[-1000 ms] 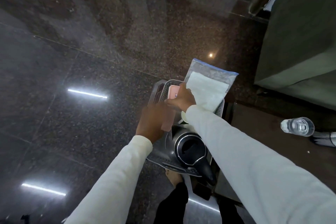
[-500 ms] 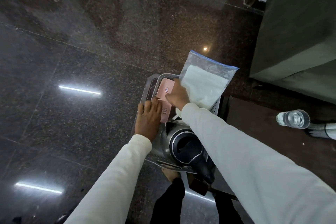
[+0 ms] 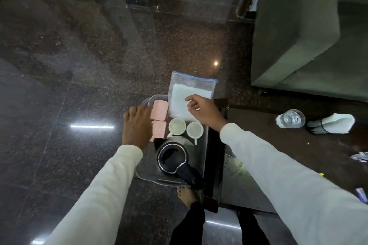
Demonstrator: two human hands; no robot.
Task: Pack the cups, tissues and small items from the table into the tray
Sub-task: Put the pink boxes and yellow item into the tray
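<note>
A grey perforated tray (image 3: 146,174) holds two pink packets (image 3: 159,110), two white cups (image 3: 177,126) (image 3: 194,129), a steel kettle with a black lid (image 3: 171,157) and a clear zip bag of white tissues (image 3: 188,93) leaning out over its far end. My left hand (image 3: 136,125) lies flat with fingers apart on the tray's left rim, beside the pink packets. My right hand (image 3: 205,111) hovers over the tissue bag's lower right part, fingers loosely curled and holding nothing.
The tray sits at the left end of a dark brown table (image 3: 278,151). On the table lie a clear water bottle (image 3: 291,119), a bundle with white tissue (image 3: 332,126) and small wrappers (image 3: 359,156). A green sofa (image 3: 298,32) stands behind; polished granite floor (image 3: 59,95) on the left.
My right hand has let go of the pink packet and lifted right over the tissue bag. The left hand slid off the packets to the tray's rim. The two cups now show.
</note>
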